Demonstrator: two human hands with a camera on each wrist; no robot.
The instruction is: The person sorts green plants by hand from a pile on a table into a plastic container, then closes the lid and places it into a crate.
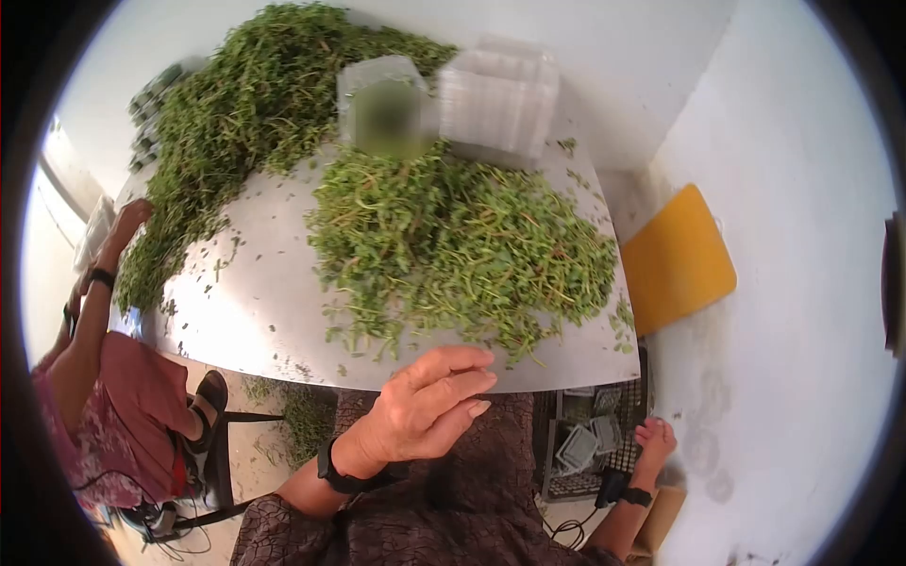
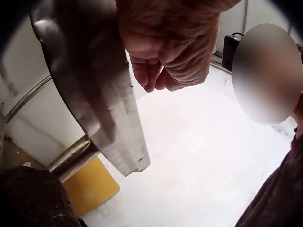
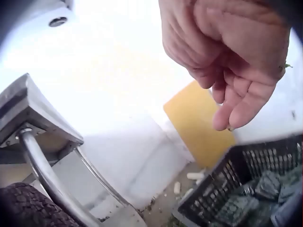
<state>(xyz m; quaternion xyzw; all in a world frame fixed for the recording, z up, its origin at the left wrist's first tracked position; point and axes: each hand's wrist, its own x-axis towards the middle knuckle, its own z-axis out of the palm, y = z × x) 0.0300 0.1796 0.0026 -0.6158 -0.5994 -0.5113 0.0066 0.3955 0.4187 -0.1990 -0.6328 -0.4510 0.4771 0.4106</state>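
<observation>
In the head view my left hand (image 1: 420,406) hovers at the table's front edge with loosely bent fingers and nothing in them. Just beyond it spreads a heap of picked green sprigs (image 1: 462,241). The left wrist view has the same hand (image 2: 165,52) beside the metal table edge (image 2: 109,113). My right hand (image 1: 654,441) hangs low off the table's right side, beside a black crate (image 1: 557,472) with clear plastic boxes (image 1: 578,445) in it. Seen from the right wrist, that hand (image 3: 232,61) is empty, its fingers loosely curled above the crate.
A larger pile of greens (image 1: 255,94) covers the table's back left. Stacked clear containers (image 1: 500,99) and a clear box with green contents (image 1: 385,108) stand at the back. A yellow board (image 1: 679,259) leans by the right wall. Another person's hand (image 1: 132,219) touches the pile at left.
</observation>
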